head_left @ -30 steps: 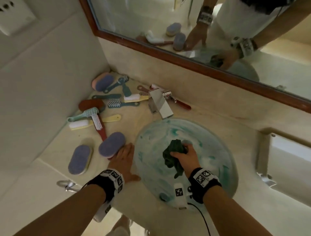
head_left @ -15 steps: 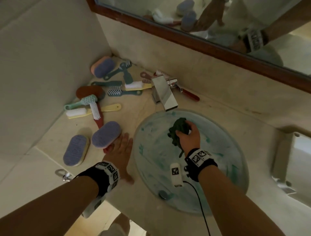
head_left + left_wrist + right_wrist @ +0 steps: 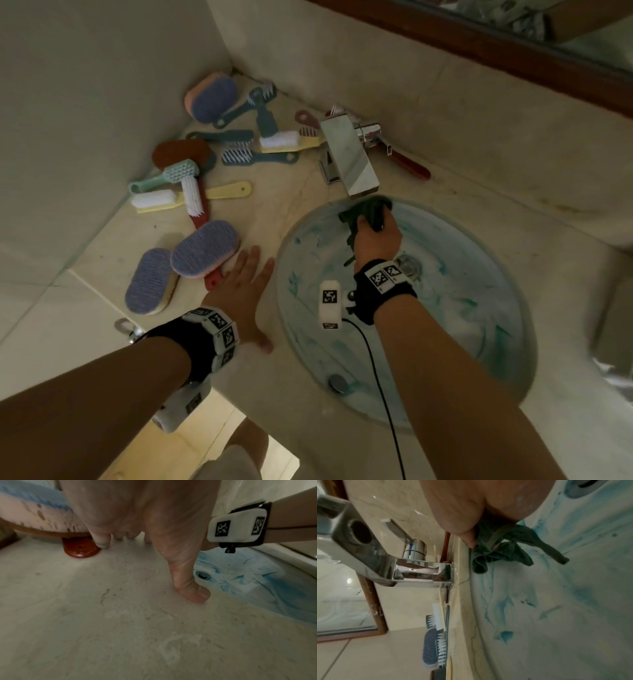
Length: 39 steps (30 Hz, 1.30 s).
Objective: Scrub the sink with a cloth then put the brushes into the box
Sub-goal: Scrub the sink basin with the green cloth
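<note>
A round sink (image 3: 479, 342) smeared with blue-green streaks is set into the marble counter. My right hand (image 3: 376, 233) grips a crumpled dark green cloth (image 3: 368, 209) against the basin's far rim, just under the chrome tap (image 3: 349, 157). In the right wrist view the cloth (image 3: 508, 550) hangs bunched from the fingers against the streaked basin wall (image 3: 556, 601). My left hand (image 3: 245, 287) lies flat on the counter left of the sink, fingers straight, with its fingertips (image 3: 101, 540) at a red brush handle (image 3: 79, 549). Several brushes (image 3: 212, 150) lie scattered in the back left corner.
Two oval blue-topped scrub pads (image 3: 178, 267) lie just beyond my left hand. A red-handled brush (image 3: 409, 166) sits behind the tap. The drain (image 3: 407, 267) and overflow button (image 3: 337, 383) show in the basin. A wood-framed mirror (image 3: 496, 37) runs above the back wall.
My right hand has carried the cloth from the middle of the basin up to the far rim under the tap. The left hand stays flat on the counter.
</note>
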Each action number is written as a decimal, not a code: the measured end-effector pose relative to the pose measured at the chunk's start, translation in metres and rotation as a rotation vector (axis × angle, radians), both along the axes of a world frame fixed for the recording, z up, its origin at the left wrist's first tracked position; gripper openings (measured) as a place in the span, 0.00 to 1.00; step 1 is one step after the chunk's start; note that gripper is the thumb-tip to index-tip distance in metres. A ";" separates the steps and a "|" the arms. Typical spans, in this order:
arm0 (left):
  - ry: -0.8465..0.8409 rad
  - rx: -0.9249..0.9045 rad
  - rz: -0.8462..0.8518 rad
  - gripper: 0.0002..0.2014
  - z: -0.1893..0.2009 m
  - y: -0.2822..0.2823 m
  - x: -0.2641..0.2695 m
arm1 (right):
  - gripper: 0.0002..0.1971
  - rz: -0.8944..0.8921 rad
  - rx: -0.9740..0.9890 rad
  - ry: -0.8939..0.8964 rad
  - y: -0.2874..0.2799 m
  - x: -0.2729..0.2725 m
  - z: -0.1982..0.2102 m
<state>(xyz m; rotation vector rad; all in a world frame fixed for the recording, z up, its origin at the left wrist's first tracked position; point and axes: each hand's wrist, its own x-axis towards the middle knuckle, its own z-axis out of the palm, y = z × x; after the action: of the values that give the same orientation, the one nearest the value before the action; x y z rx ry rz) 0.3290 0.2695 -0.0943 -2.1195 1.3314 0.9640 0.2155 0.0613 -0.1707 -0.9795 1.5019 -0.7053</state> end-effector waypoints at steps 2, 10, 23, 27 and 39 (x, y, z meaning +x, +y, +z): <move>-0.001 -0.002 0.004 0.75 -0.001 0.003 0.001 | 0.26 0.015 -0.002 0.034 0.003 0.005 -0.001; 0.010 -0.036 0.028 0.76 -0.005 0.005 0.006 | 0.28 0.194 0.002 -0.024 0.034 0.028 0.001; -0.016 -0.059 0.011 0.76 -0.006 0.004 0.003 | 0.29 0.031 -0.005 -0.009 0.018 0.025 -0.006; -0.015 -0.045 0.011 0.77 -0.005 0.004 0.003 | 0.29 0.165 0.011 -0.010 0.038 0.037 0.001; -0.018 -0.046 0.008 0.76 -0.001 0.005 0.002 | 0.26 -0.020 0.019 -0.057 0.018 0.030 0.001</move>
<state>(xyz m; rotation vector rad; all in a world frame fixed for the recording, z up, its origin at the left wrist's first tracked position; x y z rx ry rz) 0.3314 0.2740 -0.0953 -2.1637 1.3500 0.9242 0.2454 0.0794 -0.1696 -0.9237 1.4684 -0.7263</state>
